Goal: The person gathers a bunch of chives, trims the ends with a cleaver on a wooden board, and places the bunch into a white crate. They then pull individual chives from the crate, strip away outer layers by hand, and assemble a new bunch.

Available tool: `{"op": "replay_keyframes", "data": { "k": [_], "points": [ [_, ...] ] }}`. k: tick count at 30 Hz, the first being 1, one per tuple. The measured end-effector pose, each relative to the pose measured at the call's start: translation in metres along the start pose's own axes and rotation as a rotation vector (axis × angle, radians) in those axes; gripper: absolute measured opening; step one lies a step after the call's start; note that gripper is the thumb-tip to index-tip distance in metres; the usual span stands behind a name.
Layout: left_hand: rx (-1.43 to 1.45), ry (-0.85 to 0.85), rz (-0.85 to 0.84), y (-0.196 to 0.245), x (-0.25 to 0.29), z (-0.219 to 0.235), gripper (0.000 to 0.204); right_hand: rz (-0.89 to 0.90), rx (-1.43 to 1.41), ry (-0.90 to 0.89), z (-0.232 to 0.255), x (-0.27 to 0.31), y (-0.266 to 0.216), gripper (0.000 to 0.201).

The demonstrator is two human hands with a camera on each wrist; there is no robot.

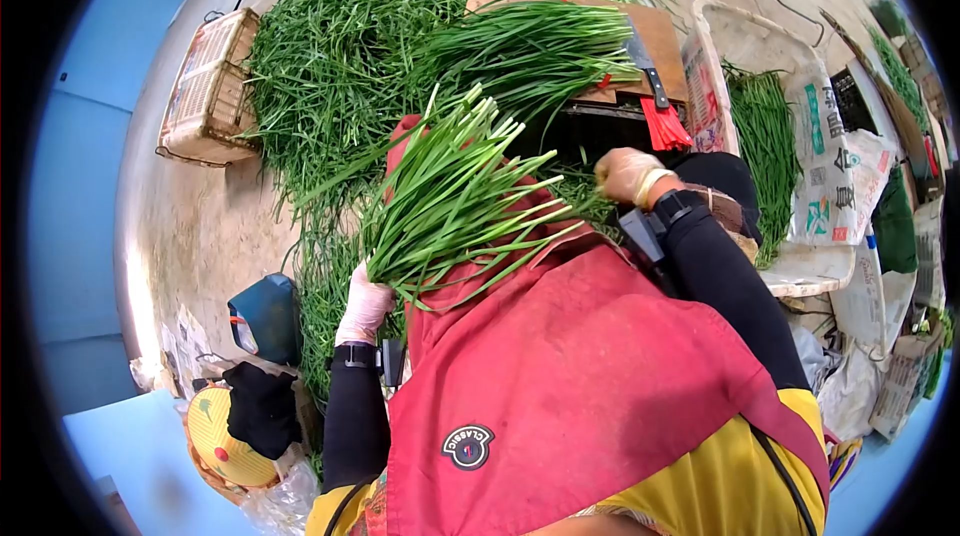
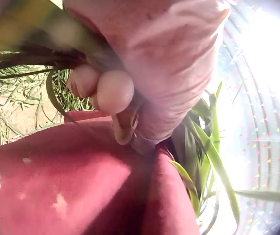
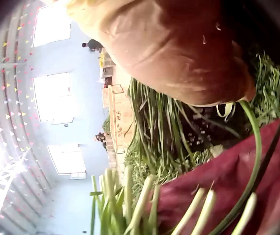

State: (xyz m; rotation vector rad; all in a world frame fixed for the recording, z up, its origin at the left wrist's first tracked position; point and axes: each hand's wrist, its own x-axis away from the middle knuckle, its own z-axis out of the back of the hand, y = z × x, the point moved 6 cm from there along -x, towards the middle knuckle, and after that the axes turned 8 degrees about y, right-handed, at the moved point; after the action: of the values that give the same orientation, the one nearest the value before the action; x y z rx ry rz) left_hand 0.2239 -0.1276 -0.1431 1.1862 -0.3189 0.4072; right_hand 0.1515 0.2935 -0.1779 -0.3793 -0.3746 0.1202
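Note:
A loose bunch of long green stalks lies fanned over the red apron, pale cut ends up and to the right. My gloved left hand grips its leafy lower end; the left wrist view shows the fingers curled round the leaves. My gloved right hand is curled, just right of the stalk ends. In the right wrist view one thin green stalk runs up to the underside of this hand and appears pinched there; the fingertips are hidden.
Ahead, a board bears another green bunch, a knife and red ties. A big green heap lies ahead left, beside a basket. At the right stands a white crate with greens inside.

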Motion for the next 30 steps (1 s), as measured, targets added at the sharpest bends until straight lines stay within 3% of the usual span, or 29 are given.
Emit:
{"op": "replay_keyframes", "data": {
  "k": [3,5,6,8,10,12,14,16,17,18,20,21,23,24,26,28,30],
  "points": [
    [0.069,0.006,-0.092,-0.015,-0.012,0.006,0.01,-0.121,0.177,-0.117,0.013,0.007,0.019,0.026],
    [-0.005,0.009,-0.064,0.004,-0.003,0.008,0.011,0.099,-0.08,0.146,0.043,0.02,-0.01,0.039],
    [-0.079,0.008,-0.037,0.009,0.001,0.007,0.013,0.218,-0.093,0.204,0.059,0.026,-0.036,0.054],
    [-0.018,0.008,-0.113,0.012,0.0,0.003,0.018,0.337,-0.176,0.28,0.072,0.026,-0.071,0.061],
    [0.011,0.012,-0.026,0.009,-0.002,0.005,0.023,0.273,-0.086,0.123,0.064,0.011,-0.097,0.067],
    [0.043,0.024,-0.023,0.016,0.001,0.002,0.023,0.294,-0.201,0.062,0.044,-0.007,-0.111,0.057],
    [0.086,0.046,-0.014,0.012,0.0,0.007,0.023,0.206,-0.62,-0.076,0.035,-0.014,-0.117,0.04],
    [-0.186,-0.017,-0.387,0.028,0.004,0.006,0.023,0.176,-0.731,-0.014,0.027,-0.023,-0.113,0.029],
    [-0.02,-0.003,-0.043,0.01,0.002,0.014,0.021,0.159,-0.72,0.016,0.028,-0.023,-0.107,0.029],
    [-0.019,-0.005,-0.041,0.007,0.0,0.014,0.021,0.142,-0.707,0.048,0.032,-0.02,-0.1,0.029],
    [-0.107,0.018,-0.011,-0.007,-0.008,0.018,0.018,0.085,-0.411,0.227,0.028,-0.024,-0.071,0.026],
    [-0.123,0.011,-0.002,-0.013,-0.011,0.02,0.016,0.073,-0.279,0.227,0.025,-0.024,-0.058,0.025],
    [-0.081,0.01,-0.006,-0.009,-0.012,0.018,0.017,0.003,-0.047,0.144,0.01,-0.022,-0.02,0.024],
    [-0.041,0.011,-0.008,-0.007,-0.012,0.017,0.017,-0.008,0.206,-0.004,-0.003,-0.023,0.0,0.025],
    [-0.034,-0.007,0.004,-0.005,-0.012,0.016,0.017,-0.073,0.168,-0.195,-0.02,-0.02,0.033,0.032],
    [-0.027,-0.028,0.023,-0.002,-0.011,0.012,0.017,0.006,-0.133,-0.034,0.015,-0.01,0.003,0.045],
    [-0.01,-0.034,0.03,0.004,-0.011,0.008,0.018,0.286,-0.465,0.077,0.03,-0.024,-0.03,0.042]
  ]
}}
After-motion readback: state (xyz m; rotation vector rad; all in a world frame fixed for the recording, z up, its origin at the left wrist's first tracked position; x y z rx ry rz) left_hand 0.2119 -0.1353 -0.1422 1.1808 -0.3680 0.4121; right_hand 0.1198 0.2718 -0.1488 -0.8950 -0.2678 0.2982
